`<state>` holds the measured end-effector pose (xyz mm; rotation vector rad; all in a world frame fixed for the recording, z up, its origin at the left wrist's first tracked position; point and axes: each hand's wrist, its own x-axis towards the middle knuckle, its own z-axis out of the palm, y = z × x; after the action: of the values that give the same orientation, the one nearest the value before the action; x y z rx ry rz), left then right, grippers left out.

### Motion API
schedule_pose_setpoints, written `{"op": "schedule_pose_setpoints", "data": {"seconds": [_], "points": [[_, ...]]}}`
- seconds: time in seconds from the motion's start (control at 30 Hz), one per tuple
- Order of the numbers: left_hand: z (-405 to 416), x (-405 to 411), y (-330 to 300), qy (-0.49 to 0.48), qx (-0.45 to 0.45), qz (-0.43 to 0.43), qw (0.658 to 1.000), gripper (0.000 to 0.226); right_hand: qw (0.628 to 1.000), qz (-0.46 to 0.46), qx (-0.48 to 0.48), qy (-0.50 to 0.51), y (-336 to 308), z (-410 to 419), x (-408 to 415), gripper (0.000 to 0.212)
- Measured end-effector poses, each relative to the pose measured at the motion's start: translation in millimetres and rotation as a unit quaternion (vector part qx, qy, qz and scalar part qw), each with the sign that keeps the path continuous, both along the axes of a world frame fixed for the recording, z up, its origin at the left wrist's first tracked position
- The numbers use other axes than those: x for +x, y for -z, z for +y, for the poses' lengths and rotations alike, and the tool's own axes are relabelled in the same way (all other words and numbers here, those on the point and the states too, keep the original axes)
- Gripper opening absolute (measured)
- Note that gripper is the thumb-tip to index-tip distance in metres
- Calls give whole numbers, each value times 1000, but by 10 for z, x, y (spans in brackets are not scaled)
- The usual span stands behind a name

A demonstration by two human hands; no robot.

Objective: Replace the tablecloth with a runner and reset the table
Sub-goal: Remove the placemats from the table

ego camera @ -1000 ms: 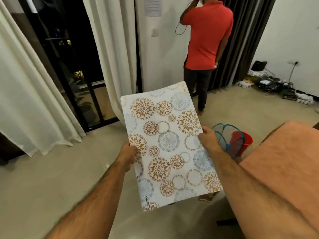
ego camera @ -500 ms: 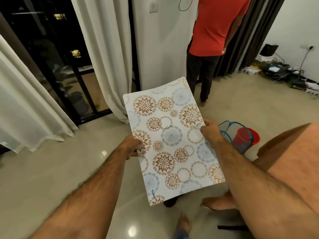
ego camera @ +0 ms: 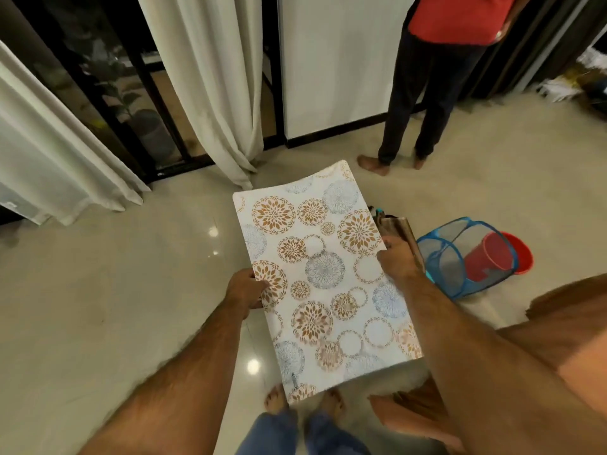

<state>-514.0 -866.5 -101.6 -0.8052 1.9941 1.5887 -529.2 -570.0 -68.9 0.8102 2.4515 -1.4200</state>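
I hold a white placemat (ego camera: 323, 274) printed with gold and blue floral circles flat out in front of me, above the floor. My left hand (ego camera: 246, 289) grips its left edge, thumb on top. My right hand (ego camera: 397, 259) pinches its right edge. An orange tablecloth (ego camera: 565, 346) covers the table at the lower right, its edge hanging down.
A blue mesh hamper (ego camera: 460, 254) lies on the floor with a red bucket (ego camera: 496, 254) against it. A person in a red shirt (ego camera: 433, 77) stands by the wall. White curtains (ego camera: 210, 83) hang before dark glass doors. Some dark items (ego camera: 399, 226) lie beyond the placemat.
The view has tilted downward, so my feet and more floor show. The placemat stays in both hands, lowered and a bit nearer the hamper.
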Motion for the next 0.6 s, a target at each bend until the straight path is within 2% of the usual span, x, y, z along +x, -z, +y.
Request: {"op": "schedule_pose_setpoints", "data": {"seconds": [0.17, 0.43, 0.6], "points": [[73, -198, 409, -12, -16, -18, 1000, 15, 998, -50, 31, -27, 332, 8, -242, 27], [83, -278, 1091, -22, -42, -57, 997, 16, 994, -109, 14, 2, 1006, 33, -420, 24], [36, -301, 1312, -40, -38, -71, 996, 19, 992, -122, 13, 18, 1258, 67, -498, 24]]}}
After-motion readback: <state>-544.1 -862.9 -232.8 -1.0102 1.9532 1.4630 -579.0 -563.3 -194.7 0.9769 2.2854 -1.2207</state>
